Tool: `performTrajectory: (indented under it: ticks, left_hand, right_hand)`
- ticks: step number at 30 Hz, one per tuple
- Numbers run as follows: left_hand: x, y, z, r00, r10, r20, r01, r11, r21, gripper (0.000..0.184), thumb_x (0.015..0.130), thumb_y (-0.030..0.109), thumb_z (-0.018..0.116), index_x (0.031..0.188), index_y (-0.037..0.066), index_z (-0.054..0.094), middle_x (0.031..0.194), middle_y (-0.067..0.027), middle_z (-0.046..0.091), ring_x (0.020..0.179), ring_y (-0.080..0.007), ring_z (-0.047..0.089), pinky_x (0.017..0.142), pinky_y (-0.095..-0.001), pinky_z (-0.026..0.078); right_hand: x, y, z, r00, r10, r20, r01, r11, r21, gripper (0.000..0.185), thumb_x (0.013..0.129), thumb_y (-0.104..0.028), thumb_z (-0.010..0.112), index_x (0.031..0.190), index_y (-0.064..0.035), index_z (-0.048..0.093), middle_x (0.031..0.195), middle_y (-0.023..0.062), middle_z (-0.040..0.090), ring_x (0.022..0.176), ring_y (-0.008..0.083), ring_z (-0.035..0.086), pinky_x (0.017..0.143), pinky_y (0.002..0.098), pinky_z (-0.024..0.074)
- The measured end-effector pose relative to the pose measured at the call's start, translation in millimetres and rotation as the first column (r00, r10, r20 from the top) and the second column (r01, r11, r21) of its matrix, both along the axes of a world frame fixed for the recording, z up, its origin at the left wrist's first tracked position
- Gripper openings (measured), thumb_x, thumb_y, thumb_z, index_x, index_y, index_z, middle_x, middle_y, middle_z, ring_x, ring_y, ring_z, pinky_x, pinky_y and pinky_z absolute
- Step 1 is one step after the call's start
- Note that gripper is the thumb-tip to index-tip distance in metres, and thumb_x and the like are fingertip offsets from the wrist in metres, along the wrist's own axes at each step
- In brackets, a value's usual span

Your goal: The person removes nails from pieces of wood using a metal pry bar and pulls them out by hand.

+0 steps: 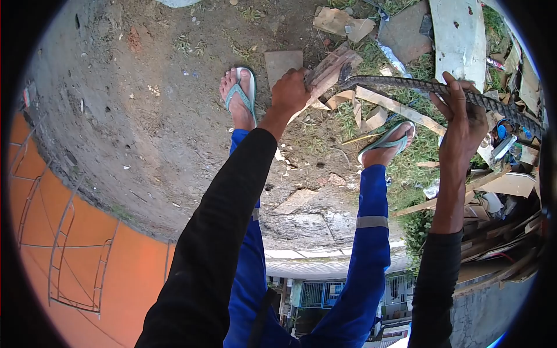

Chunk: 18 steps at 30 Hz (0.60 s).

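My left hand (290,90) is closed on the near end of a rough, weathered piece of wood (335,62) low over the ground. In my right hand (465,113) is a dark ribbed steel bar (400,81), with fingers and thumb around its shaft. The bar curves leftward, and its bent tip lies beside or against the wood; contact cannot be made out. Beyond my left hand lies a flat square tile or board (283,65). A narrow wooden strip (400,110) rests on the grass below the bar.
My sandalled feet (241,95) stand apart on bare soil. Scrap wood and rubbish (499,197) pile up at right, near a pale bent panel (459,37). An orange wall (127,278) with metal frames (75,249) stands at lower left.
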State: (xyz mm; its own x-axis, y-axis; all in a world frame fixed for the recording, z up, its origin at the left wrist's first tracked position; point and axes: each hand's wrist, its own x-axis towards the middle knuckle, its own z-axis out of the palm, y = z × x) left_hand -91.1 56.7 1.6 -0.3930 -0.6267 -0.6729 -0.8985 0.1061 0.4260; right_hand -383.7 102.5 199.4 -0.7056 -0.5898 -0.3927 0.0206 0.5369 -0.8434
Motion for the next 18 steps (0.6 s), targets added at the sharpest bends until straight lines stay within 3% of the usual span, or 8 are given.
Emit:
performTrajectory:
  ticks: [6,8,9,12,13,14,15,18]
  left_hand:
    - [-0.2,2.0,5.4,1.000,0.015,0.015,-0.014,0.999,-0.030,0.046,0.086,0.022,0.072,0.131,0.013,0.063,0.118,-0.0153,0.065,0.109,-0.0366,0.066,0.092,-0.0496,0.055]
    - [0.7,3.9,3.1,1.000,0.027,0.005,-0.027,0.999,-0.045,0.045,0.087,0.022,0.072,0.130,0.014,0.063,0.118,-0.0150,0.065,0.108,-0.0365,0.066,0.091,-0.0496,0.055]
    - [0.4,5.7,5.3,0.999,0.036,-0.003,-0.036,0.998,-0.053,0.044,0.087,0.022,0.071,0.130,0.014,0.064,0.117,-0.0147,0.065,0.107,-0.0364,0.067,0.090,-0.0496,0.056]
    - [-4.3,3.6,10.7,0.999,0.025,0.028,-0.024,0.999,-0.036,0.043,0.087,0.022,0.070,0.129,0.015,0.065,0.117,-0.0140,0.066,0.106,-0.0362,0.067,0.088,-0.0496,0.056]
    - [-3.9,1.5,8.6,0.999,0.024,0.027,-0.023,0.999,-0.041,0.043,0.087,0.022,0.070,0.129,0.015,0.065,0.117,-0.0140,0.066,0.106,-0.0362,0.067,0.088,-0.0496,0.056]
    - [-2.6,0.4,5.7,0.999,0.007,0.044,-0.006,1.000,-0.026,0.042,0.089,0.022,0.069,0.130,0.015,0.064,0.120,-0.0144,0.065,0.108,-0.0378,0.067,0.090,-0.0509,0.055]
    - [-2.2,-0.7,4.4,0.998,-0.011,0.060,0.011,1.000,-0.009,0.042,0.090,0.022,0.069,0.131,0.014,0.064,0.124,-0.0148,0.065,0.109,-0.0394,0.066,0.092,-0.0521,0.054]
    - [-3.1,-5.5,6.3,0.999,-0.024,0.042,0.023,0.999,0.025,0.042,0.090,0.021,0.068,0.131,0.014,0.064,0.122,-0.0155,0.065,0.108,-0.0397,0.066,0.090,-0.0522,0.055]
  right_hand:
    - [30.0,12.7,11.8,0.999,-0.054,-0.010,0.054,0.999,-0.007,0.025,0.100,-0.017,0.066,0.112,0.0048,0.065,0.112,0.0196,0.071,0.101,0.0245,0.072,0.083,0.0393,0.0670]
    - [38.7,21.6,18.5,0.976,-0.187,0.109,0.197,0.977,-0.083,0.024,0.101,-0.015,0.062,0.112,0.0056,0.065,0.112,0.0209,0.071,0.102,0.0258,0.073,0.083,0.0395,0.0668]
    - [36.4,22.5,25.7,0.952,-0.218,0.213,0.241,0.967,-0.087,0.027,0.103,-0.017,0.059,0.113,0.0067,0.065,0.112,0.0224,0.072,0.108,0.0263,0.071,0.092,0.0408,0.0629]
    - [11.4,12.9,48.1,0.972,-0.186,0.140,0.202,0.974,-0.105,0.034,0.105,-0.023,0.055,0.115,0.0071,0.066,0.113,0.0230,0.071,0.115,0.0280,0.068,0.105,0.0420,0.0535]
    - [-10.2,12.8,52.5,0.967,-0.156,0.199,0.203,0.950,-0.238,0.038,0.106,-0.026,0.052,0.118,0.0080,0.066,0.115,0.0237,0.071,0.118,0.0302,0.066,0.112,0.0431,0.0446]
    - [-25.5,1.0,70.8,0.964,-0.026,0.263,0.131,0.912,-0.388,0.036,0.107,-0.025,0.049,0.107,0.0059,0.067,0.104,0.0199,0.072,0.109,0.0310,0.068,0.112,0.0459,0.0432]
    - [-32.8,-20.1,90.4,0.912,-0.021,0.409,0.225,0.859,-0.460,0.028,0.105,-0.022,0.048,0.089,-0.0038,0.062,0.080,0.0115,0.063,0.086,0.0277,0.065,0.102,0.0428,0.0462]
    - [-49.8,-34.3,109.7,0.855,0.025,0.517,0.293,0.800,-0.523,0.031,0.096,-0.021,0.052,0.067,-0.0166,0.041,0.060,0.0008,0.035,0.059,0.0160,0.041,0.076,0.0341,0.0389]
